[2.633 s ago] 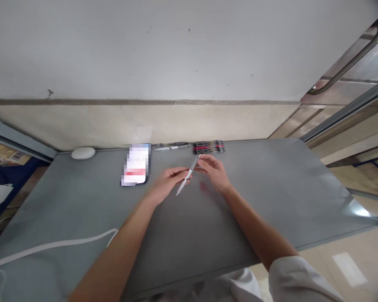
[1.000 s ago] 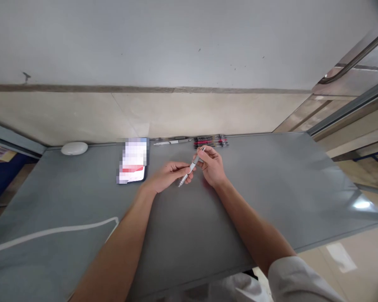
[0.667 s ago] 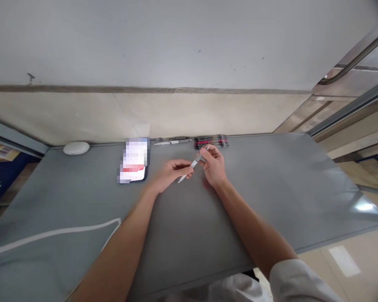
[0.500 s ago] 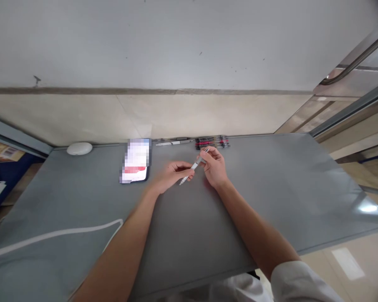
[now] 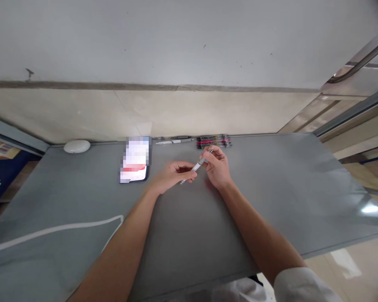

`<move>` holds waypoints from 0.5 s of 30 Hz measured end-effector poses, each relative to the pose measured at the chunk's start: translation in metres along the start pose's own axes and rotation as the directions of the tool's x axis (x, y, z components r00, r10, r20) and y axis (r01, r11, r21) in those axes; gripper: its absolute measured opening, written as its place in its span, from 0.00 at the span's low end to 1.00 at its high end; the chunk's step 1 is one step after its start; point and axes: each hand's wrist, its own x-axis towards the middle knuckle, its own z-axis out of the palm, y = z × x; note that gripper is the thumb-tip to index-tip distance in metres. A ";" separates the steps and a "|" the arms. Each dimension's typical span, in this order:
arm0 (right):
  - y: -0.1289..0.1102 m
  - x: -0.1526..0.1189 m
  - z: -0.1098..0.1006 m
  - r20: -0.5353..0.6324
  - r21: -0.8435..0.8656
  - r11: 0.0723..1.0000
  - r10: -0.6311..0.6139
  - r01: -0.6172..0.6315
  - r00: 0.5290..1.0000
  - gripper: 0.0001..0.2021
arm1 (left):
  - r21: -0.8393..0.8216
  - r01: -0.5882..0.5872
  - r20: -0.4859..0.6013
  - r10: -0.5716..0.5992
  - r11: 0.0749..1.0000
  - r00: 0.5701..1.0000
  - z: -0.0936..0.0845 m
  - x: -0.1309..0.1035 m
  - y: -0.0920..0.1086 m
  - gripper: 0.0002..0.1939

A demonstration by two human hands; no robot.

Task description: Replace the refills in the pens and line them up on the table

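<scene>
1. Compared with the earliest frame, the slim white and grey pen (image 5: 197, 167) shows less of its lower end below the left thumb, and it leans flatter than before.
2. Bare left hand (image 5: 172, 176) is narrow: its thumb and fingers pinch the pen near the lower end, of which only a short part comes out below the thumb.
3. Bare right hand (image 5: 218, 168) is also narrow and holds the grey upper part of the same pen; its thumb lies close to the shiny top end.
4. So the pen is between both hands, slanted, with its upper end to the right and away from the person, over the smooth grey table (image 5: 283, 180).
5. Just beyond the right hand lies a side-by-side group of black, red and clear thin pens (image 5: 213, 141), near the beige lower wall (image 5: 214, 111).
6. To the left of this group lies a second white and grey pen (image 5: 174, 142), and just behind it there is a thin dark pen (image 5: 176, 137).
7. Farther left is a dark-edged phone with a lit, pixelated screen (image 5: 134, 157), and then a glossy white oval object (image 5: 77, 146).
8. One flat white cable (image 5: 59, 228) runs across the table's left part toward the left forearm.
</scene>
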 end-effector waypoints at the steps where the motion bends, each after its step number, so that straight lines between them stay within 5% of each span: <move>1: 0.000 0.000 0.000 0.001 0.004 1.000 -0.003 0.003 1.000 0.11 | 0.007 -0.006 -0.001 0.006 1.000 1.000 0.000 0.000 0.000 0.14; 9: 0.000 -0.002 0.000 0.080 -0.015 0.999 0.038 -0.037 0.996 0.10 | -0.042 -0.040 0.107 0.044 0.998 0.993 -0.004 0.001 -0.004 0.15; 15: 0.002 0.002 -0.001 -0.039 -0.004 1.000 -0.024 0.023 0.999 0.11 | -0.063 -0.037 0.019 0.039 0.997 0.999 -0.003 0.003 -0.008 0.16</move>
